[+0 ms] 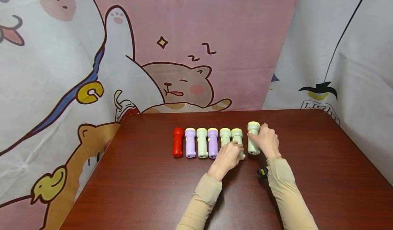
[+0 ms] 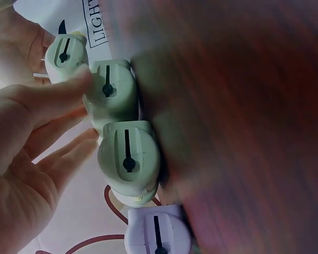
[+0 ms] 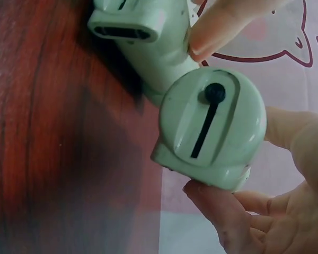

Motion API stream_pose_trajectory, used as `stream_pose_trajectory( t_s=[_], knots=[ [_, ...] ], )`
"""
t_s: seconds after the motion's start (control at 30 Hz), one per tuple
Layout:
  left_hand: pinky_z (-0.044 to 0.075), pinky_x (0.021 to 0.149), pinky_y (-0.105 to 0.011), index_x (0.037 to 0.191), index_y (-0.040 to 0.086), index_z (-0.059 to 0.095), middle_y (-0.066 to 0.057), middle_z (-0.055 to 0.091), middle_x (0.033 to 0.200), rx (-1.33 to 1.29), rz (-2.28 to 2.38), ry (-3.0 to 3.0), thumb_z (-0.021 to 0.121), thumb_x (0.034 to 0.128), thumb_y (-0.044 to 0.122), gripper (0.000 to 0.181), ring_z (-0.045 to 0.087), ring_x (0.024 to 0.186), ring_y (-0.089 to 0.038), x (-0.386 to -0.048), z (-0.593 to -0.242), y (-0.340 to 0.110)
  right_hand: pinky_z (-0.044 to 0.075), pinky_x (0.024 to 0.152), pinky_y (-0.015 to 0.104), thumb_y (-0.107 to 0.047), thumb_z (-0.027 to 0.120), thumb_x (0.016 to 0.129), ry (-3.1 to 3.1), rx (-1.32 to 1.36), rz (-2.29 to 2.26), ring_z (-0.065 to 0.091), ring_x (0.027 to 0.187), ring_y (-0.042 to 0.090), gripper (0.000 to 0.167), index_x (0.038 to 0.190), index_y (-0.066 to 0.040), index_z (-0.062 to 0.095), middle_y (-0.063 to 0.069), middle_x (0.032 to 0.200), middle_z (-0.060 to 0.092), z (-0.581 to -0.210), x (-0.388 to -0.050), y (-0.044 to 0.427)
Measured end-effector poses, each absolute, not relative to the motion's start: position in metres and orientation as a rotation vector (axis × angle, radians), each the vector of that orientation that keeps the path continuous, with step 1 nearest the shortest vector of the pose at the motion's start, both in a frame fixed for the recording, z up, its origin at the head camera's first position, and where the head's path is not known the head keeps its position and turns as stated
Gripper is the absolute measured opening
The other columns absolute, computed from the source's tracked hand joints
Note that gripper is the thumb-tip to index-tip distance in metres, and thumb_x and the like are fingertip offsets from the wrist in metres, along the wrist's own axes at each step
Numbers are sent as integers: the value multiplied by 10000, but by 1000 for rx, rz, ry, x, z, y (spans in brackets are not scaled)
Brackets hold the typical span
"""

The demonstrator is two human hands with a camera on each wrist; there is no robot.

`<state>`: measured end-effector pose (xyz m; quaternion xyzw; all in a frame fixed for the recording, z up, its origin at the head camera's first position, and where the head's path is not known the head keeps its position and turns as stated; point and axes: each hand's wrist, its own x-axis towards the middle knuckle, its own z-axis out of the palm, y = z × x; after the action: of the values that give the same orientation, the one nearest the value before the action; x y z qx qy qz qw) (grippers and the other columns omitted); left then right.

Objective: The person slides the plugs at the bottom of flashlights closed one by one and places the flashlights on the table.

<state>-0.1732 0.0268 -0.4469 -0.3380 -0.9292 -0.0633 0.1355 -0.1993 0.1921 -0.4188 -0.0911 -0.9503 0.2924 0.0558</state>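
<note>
A row of flashlights lies on the table: a red flashlight (image 1: 177, 142) at the left end, a purple flashlight (image 1: 190, 143), a pale green one (image 1: 202, 143), a second purple one (image 1: 213, 143), then two more pale green ones. My left hand (image 1: 227, 156) holds the rightmost green flashlight of the row (image 2: 114, 92) near its tail end, thumb on one side and fingers on the other. Just right of the row, my right hand (image 1: 266, 141) grips another green flashlight (image 3: 212, 127) between thumb and fingers. Its tail end faces the right wrist camera.
The dark reddish-brown table (image 1: 138, 189) extends around the row. Behind it hangs a cartoon-printed cloth (image 1: 245, 46), close to the table's far edge. A small black device (image 1: 262, 173) sits at the right wrist.
</note>
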Motion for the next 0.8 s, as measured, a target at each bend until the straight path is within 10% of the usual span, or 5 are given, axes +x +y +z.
stream_pose_trajectory(
  t_s=[0.8],
  knots=[
    [508, 847, -209, 864, 209, 735, 128, 706, 956, -991, -118, -2662, 750, 781, 209, 84, 636, 1050, -92, -174, -448, 26, 463, 571, 477, -390, 684, 801, -3008, -204, 834, 620, 779, 464, 537, 1017, 60, 486, 268, 888, 613, -434, -203, 191]
  ],
)
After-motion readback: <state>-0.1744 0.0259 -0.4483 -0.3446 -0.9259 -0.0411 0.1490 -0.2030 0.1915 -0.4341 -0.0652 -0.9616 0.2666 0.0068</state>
